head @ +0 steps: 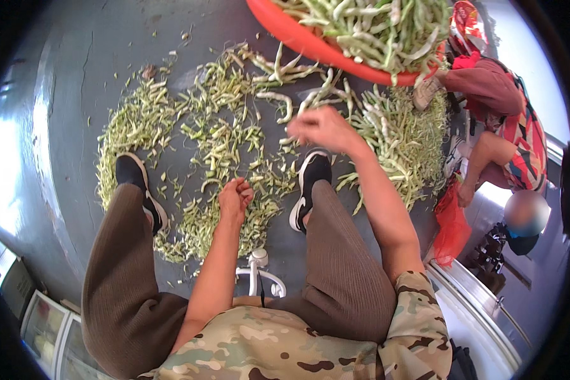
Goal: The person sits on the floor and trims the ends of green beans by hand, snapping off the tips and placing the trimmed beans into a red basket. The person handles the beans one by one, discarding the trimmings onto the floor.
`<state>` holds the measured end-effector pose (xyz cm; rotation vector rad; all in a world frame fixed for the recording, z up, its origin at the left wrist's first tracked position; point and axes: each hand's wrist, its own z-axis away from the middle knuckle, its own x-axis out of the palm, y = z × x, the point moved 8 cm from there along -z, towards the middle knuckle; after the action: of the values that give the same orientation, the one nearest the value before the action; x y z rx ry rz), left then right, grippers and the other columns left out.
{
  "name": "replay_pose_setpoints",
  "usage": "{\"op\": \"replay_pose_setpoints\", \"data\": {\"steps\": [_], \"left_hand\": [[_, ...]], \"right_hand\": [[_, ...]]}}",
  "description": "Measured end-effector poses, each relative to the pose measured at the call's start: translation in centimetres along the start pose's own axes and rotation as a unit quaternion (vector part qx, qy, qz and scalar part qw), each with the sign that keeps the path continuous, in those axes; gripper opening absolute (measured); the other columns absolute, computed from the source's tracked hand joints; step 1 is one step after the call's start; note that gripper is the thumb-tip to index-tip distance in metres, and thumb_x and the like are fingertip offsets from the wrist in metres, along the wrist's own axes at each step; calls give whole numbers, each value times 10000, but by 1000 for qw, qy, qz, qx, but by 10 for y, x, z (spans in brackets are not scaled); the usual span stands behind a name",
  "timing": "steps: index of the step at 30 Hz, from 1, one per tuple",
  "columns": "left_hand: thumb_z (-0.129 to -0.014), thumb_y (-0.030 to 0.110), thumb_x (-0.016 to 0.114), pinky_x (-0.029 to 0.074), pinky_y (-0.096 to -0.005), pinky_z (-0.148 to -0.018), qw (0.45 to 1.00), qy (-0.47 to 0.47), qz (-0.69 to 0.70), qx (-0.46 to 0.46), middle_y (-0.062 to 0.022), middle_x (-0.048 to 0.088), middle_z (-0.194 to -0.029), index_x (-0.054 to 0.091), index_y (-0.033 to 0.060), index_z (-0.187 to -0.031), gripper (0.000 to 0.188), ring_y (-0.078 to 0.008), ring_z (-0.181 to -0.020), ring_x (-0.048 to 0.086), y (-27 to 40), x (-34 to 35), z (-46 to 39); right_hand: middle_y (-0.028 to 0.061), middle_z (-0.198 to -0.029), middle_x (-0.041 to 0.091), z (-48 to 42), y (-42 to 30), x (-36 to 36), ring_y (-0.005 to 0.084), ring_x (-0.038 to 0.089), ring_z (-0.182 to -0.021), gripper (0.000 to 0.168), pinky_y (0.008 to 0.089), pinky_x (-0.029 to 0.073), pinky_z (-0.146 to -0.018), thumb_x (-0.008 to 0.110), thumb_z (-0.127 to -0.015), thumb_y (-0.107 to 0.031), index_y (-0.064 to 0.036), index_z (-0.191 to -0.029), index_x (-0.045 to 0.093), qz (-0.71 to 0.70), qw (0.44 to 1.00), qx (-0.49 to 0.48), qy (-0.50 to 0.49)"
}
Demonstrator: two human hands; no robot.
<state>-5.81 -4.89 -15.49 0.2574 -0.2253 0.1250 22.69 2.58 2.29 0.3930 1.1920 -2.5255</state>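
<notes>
My left hand (236, 197), its fingers curled, is above a spread of short cut green bean pieces (213, 228) between my feet. Whether anything small is inside it I cannot tell. My right hand (320, 127), blurred and with fingers bent, hovers by some long whole green beans (316, 97) on the floor. Its fingertips are too unclear to show a hold. More whole beans (377, 128) lie right of this hand. At the top, a red plastic basin (308, 42) is heaped with long pale green beans (380, 28).
My black shoes (129, 168) stand on the grey floor (71, 128) among bean pieces. At the right, another person (489, 99) sits with a hand on a red mesh bag (449, 228). A white metal frame with a caster (259, 257) is under me.
</notes>
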Motion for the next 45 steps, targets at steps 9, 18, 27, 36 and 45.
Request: {"op": "replay_pose_setpoints", "data": {"steps": [9,18,27,36,45], "left_hand": [[-887,200,574,471,-358,-856,786,9,-547,288,-132,683,-959,611,17,-1124,302,-277,-946,631,32,45,23],[-888,76,637,527,-247,-604,897,-66,-286,331,-93,661,-878,582,-17,-1098,237,-129,-685,625,102,88,55],[-873,115,669,550,-261,-571,949,-82,-233,198,-117,675,-819,638,-55,-964,195,-139,-641,638,87,95,62],[-923,68,561,550,-241,-675,878,-162,-351,284,-104,709,-874,651,-32,-1047,183,-133,-755,696,111,125,83],[-864,101,600,451,-225,-491,879,-155,-391,224,-58,658,-712,627,-29,-867,133,-98,-540,592,109,121,83]], "right_hand": [[194,-961,591,-112,99,37,370,602,-940,252,472,489,-795,609,-775,-111,-41,-1014,567,344,906,-23,246],[49,-799,593,6,-6,78,267,556,-795,137,389,468,-709,672,-780,-159,-93,-889,619,192,958,-193,86],[69,-837,627,13,3,78,290,583,-838,196,407,480,-746,680,-788,-283,-107,-871,651,150,972,-180,23],[66,-783,594,29,-14,49,269,590,-783,175,367,479,-679,691,-789,-211,-101,-922,670,210,950,-208,97],[58,-799,579,30,-30,45,260,576,-803,172,358,478,-703,716,-756,-160,-83,-905,678,246,938,-238,57]]}}
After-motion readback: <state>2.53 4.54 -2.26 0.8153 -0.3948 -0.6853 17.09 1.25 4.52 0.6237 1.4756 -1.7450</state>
